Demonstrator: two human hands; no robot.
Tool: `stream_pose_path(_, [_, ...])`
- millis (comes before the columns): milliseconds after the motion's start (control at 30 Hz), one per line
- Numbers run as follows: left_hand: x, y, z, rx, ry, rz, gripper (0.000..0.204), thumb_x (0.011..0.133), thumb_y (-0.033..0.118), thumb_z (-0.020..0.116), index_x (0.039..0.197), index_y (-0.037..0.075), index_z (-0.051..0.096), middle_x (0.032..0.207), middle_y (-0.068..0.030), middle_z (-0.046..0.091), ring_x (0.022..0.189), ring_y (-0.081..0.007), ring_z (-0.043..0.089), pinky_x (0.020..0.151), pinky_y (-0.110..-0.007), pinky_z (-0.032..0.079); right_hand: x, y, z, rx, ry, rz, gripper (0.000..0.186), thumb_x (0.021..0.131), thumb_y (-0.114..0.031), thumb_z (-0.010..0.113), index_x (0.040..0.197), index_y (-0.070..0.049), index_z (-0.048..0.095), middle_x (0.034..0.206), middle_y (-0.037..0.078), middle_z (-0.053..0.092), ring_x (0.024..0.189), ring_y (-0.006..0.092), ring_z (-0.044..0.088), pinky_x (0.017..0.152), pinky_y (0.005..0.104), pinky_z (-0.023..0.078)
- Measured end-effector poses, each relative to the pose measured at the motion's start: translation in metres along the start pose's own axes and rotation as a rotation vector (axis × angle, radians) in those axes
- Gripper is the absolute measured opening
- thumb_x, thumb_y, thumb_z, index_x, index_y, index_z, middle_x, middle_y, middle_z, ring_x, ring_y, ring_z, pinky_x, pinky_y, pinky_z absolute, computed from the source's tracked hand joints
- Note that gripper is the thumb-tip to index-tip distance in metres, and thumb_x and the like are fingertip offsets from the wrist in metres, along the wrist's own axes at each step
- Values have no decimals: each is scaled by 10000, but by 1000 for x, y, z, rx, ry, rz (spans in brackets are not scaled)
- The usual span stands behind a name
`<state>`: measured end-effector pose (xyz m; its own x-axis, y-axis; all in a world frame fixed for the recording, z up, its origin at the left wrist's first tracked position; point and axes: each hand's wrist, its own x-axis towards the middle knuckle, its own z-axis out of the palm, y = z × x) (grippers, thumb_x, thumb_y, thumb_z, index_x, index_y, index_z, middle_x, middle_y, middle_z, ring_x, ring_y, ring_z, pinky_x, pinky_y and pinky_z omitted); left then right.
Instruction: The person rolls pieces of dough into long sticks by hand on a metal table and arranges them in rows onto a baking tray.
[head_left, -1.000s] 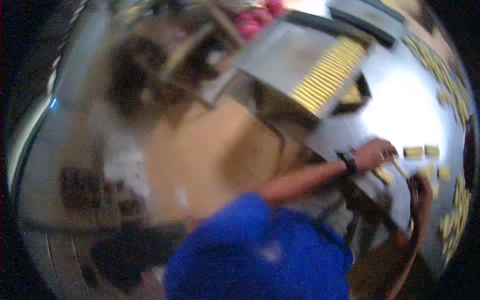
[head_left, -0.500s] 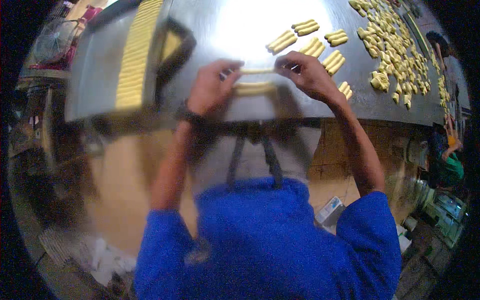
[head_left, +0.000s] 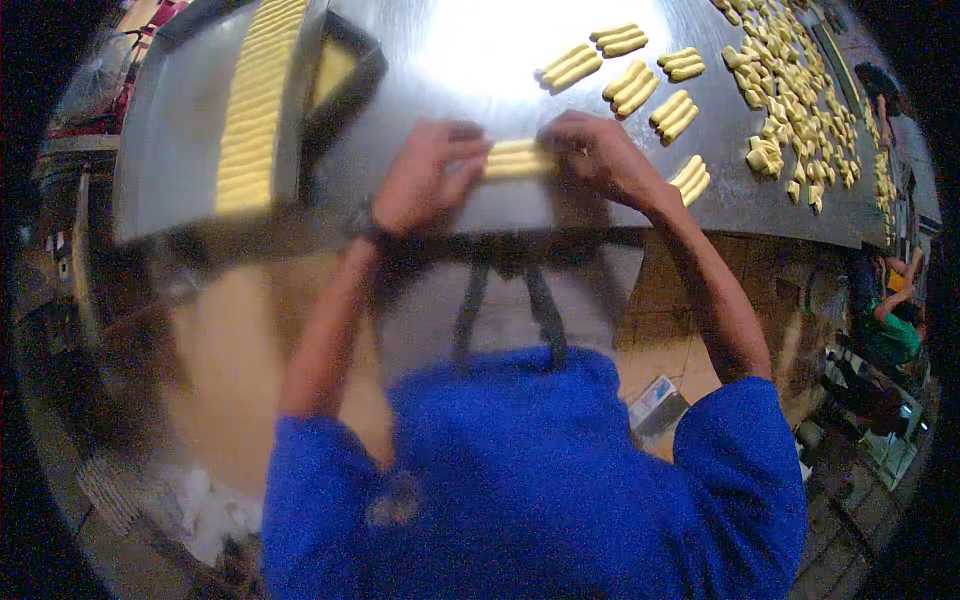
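Close to the table's near edge, a short bundle of pale yellow dough sticks (head_left: 517,160) lies side by side between my hands. My left hand (head_left: 432,176) has its fingers and thumb closed about the left end. At the other end is my right hand (head_left: 600,158), fingers curled over and hiding the tips of the sticks. Both hands are slightly blurred. Just beyond and to the right sit several similar bundles, among them one dough bundle (head_left: 631,88) and another dough bundle (head_left: 690,180) beside my right wrist.
The metal table (head_left: 430,90) reflects a bright glare. On the left stands a metal tray (head_left: 180,130) with a long row of dough sticks (head_left: 255,120), beside a dark-walled box (head_left: 350,75). Many small dough pieces (head_left: 790,110) spread on the right. A person in green (head_left: 895,330) is at far right.
Both hands came down a little toward me. The single stick held stretched between them now lies against the others in the bundle. My view shifted slightly.
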<state>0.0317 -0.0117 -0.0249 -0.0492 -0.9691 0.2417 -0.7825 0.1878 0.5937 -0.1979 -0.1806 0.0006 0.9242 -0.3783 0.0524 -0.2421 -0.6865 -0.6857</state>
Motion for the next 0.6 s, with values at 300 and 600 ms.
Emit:
stream_pose_path(300, [5,9,2,4,-10,30,598,840,301,757,1358,74,562,1221,-166,610,1118,-361,544,1002,-431,443,-19,-9,-5,-93,10,-42,565,799,-1,635,1349,-44,513,1226,216,580,1088,378,568,978,427,462])
stream_pose_path(600, [19,10,16,-101,-5,-8,460,804,357,779,1139,56,679,1057,-167,621,1005,-364,563,891,-445,474,-1,-31,2,-181,-165,172,495,823,-112,712,1276,-32,530,1073,186,576,994,352,612,866,422,525])
